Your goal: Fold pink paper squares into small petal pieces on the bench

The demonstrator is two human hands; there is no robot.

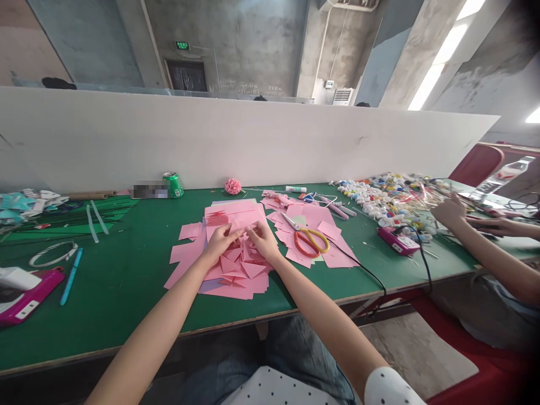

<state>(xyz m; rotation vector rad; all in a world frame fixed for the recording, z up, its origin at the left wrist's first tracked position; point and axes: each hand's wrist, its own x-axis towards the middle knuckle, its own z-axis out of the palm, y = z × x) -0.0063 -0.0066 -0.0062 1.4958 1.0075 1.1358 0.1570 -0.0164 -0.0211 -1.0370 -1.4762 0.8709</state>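
Here, a stack of pink sheets (181, 256) lies on the green tabletop (130, 287), directly in front of the seated person. Folded pink pieces (233, 267), some with sharp points, lie loose on top of it. Left hand (223, 242): over the stack, fingers bent, thumb turned inward. Right hand (264, 242): likewise over the stack, facing the left, the fingertips of both near each other above the folded pieces. Whether either pinches a piece cannot be told; pink on pink, too small. Scissors (297, 228), handles yellow and orange, lie right of the stack on pink scraps (340, 253). Pink paper ball (233, 186) sits beyond the stack, near the white partition (253, 138). Green can (173, 185) stands upright beyond the stack, to its left. Blue pen (71, 278) lies well left of the stack. Well right of it: magenta box (399, 242), then a heap of small plastic pieces (367, 194), mostly white. Farthest right of the stack, a co-worker's hand (449, 214), fingers curled; its contents cannot be told.
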